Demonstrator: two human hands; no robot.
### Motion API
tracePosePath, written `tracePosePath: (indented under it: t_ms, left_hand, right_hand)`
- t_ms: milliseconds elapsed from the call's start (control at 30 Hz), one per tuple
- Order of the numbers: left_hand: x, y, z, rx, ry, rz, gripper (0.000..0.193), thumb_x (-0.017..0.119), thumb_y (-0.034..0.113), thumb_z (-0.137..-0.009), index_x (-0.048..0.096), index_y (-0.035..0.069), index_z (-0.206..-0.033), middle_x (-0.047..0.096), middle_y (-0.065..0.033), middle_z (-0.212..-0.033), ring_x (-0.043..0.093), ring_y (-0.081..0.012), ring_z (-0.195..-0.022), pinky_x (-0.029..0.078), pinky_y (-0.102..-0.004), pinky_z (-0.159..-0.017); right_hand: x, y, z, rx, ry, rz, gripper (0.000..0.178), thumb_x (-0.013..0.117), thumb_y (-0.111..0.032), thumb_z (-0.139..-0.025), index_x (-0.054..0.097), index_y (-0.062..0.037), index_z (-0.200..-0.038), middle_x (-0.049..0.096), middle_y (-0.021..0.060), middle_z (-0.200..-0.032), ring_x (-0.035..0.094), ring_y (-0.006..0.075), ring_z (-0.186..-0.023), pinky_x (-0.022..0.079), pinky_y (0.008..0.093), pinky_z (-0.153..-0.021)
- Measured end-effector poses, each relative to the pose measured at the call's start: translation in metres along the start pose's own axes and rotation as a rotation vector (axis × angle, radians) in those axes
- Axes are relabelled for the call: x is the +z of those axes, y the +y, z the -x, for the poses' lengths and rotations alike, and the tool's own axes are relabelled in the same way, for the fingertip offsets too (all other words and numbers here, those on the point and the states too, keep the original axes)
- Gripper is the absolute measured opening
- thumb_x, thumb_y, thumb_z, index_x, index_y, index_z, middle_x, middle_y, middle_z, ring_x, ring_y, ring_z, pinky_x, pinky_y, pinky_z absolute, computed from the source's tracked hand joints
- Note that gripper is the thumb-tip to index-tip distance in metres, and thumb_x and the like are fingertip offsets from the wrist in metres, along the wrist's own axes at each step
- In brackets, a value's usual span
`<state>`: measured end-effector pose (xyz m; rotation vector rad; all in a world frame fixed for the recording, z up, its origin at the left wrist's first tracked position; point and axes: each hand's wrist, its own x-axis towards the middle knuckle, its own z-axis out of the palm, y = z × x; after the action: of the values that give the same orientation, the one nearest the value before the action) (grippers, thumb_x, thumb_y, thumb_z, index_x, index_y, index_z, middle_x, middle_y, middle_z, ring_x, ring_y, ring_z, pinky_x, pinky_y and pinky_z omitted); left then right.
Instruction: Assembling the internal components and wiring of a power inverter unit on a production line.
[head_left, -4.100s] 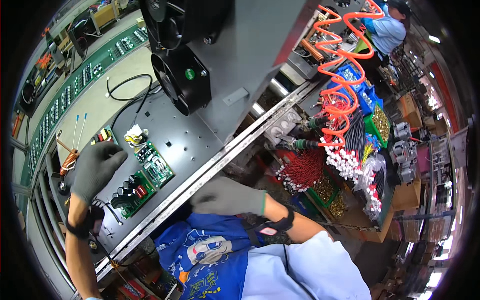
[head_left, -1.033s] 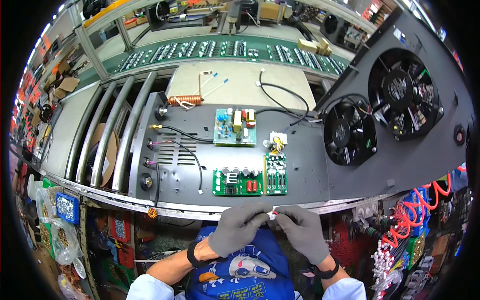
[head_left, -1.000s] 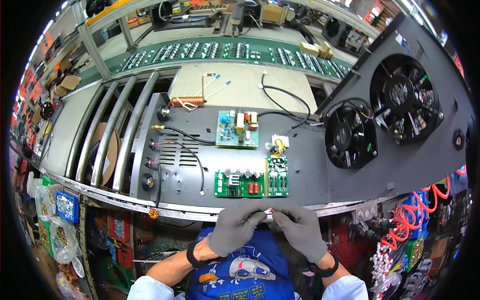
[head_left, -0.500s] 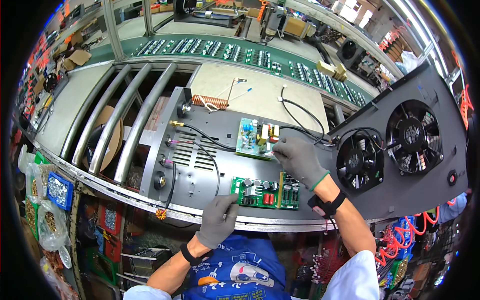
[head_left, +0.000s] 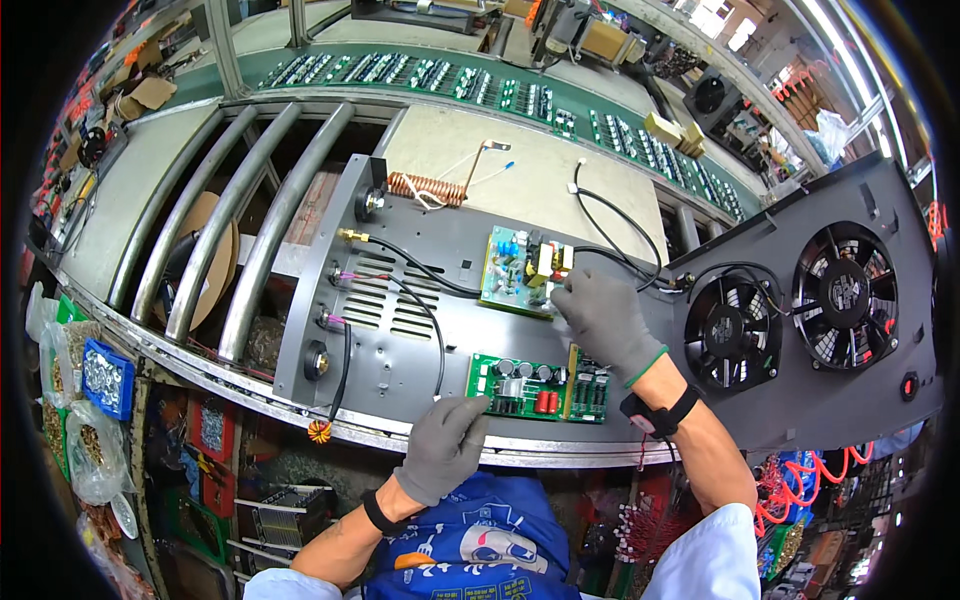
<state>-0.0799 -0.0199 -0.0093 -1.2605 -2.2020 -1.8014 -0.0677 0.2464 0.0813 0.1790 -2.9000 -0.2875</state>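
The right hand (head_left: pixel 605 315), in grey glove, is at the right end of the upper circuit board (head_left: pixel 515 275); its fingers are bent and held close together, their tips near the yellow transformers. Whether they pinch something small, I cannot tell, because the glove hides it. This board lies flat on the dark grey chassis (head_left: pixel 500 332), to the left of these fingertips. Its long axis runs from left to right, with the right end tilted a little toward the person.

The left hand (head_left: pixel 443 447) has its fingers curved side by side, and the thumb stands slightly apart from them. The tips are at the lower left corner of the green circuit board (head_left: pixel 480 372); whether they touch it, I cannot tell. This board extends to the right from these fingers, its long axis almost parallel to the upper board. A thin black cable (head_left: pixel 440 345) ends in a white plug just above the left knuckles.

Farther right from the right fingers are 2 black fans (head_left: pixel 724 330), with pale hub labels too small to read. Below both hands, a blue apron (head_left: pixel 485 500) bears a cartoon print and yellow characters.
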Motion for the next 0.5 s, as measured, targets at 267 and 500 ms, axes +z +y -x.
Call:
tracePosePath:
  t_ms: [267,500]
  left_hand:
    - [0.001,0.002,-0.002,-0.009,-0.003,-0.024,0.025,0.065,-0.007,-0.079,0.065,-0.001,-0.103,0.066,-0.0171,-0.090,0.064,-0.0305,-0.076,0.052,-0.0360,-0.065]
    - [0.003,0.001,-0.001,-0.006,-0.008,-0.041,0.029,0.068,-0.004,-0.079,0.065,0.001,-0.107,0.065,-0.0151,-0.092,0.064,-0.0312,-0.076,0.052,-0.0380,-0.066]
  right_hand:
    - [0.006,0.001,0.000,0.009,0.017,-0.028,0.016,0.072,-0.016,-0.071,0.061,-0.0122,-0.082,0.059,0.0036,-0.082,0.062,0.0227,-0.079,0.051,0.0379,-0.060]
    - [0.014,-0.004,0.004,0.030,-0.007,-0.089,0.007,0.063,-0.008,-0.076,0.062,-0.0103,-0.083,0.057,0.0058,-0.082,0.062,0.0248,-0.077,0.052,0.0385,-0.061]
